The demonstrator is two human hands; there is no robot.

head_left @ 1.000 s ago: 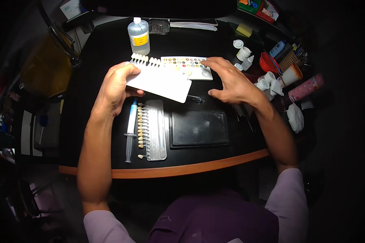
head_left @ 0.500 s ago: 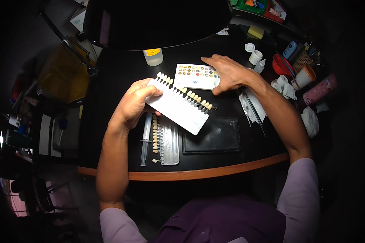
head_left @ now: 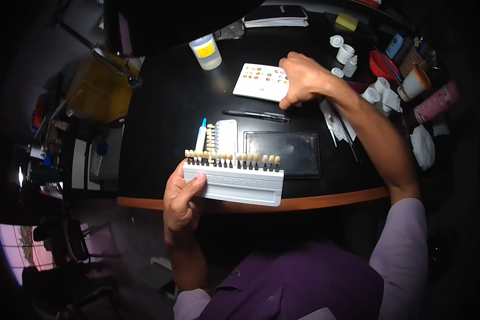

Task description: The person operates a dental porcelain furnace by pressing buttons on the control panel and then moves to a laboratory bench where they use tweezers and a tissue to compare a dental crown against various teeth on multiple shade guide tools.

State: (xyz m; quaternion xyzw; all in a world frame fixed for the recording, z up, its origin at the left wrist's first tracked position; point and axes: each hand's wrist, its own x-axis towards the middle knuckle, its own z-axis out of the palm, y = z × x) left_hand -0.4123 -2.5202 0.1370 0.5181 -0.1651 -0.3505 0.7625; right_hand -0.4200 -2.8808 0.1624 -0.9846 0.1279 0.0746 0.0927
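Note:
My left hand (head_left: 184, 194) grips a white dental shade guide (head_left: 234, 186) by its left end, thumb on the front. A row of tooth-shaped tabs in cream shades stands along its upper edge. Farther off, my right hand (head_left: 306, 80) spans the right end of a white palette with coloured dots (head_left: 258, 88), thumb and fingers at its edges. Behind the held guide lie a second shade guide (head_left: 226, 133) and a syringe with a blue tip (head_left: 201, 136), both partly hidden by it. A black pen (head_left: 256, 115) rests between the palette and a flat black case (head_left: 282, 154).
A bottle with a yellow label (head_left: 206, 52) stands beyond the palette, under a dark lamp (head_left: 170, 24). White jars (head_left: 345, 53), a red bowl (head_left: 383, 65) and a pink cylinder (head_left: 436, 101) crowd the right side. The table's wooden edge (head_left: 325, 198) runs in front of me.
My left hand has brought the shade guide nearer to me, levelled it and turned its embossed face up. The pen beside the palette has come into sight. My right hand stays at the palette.

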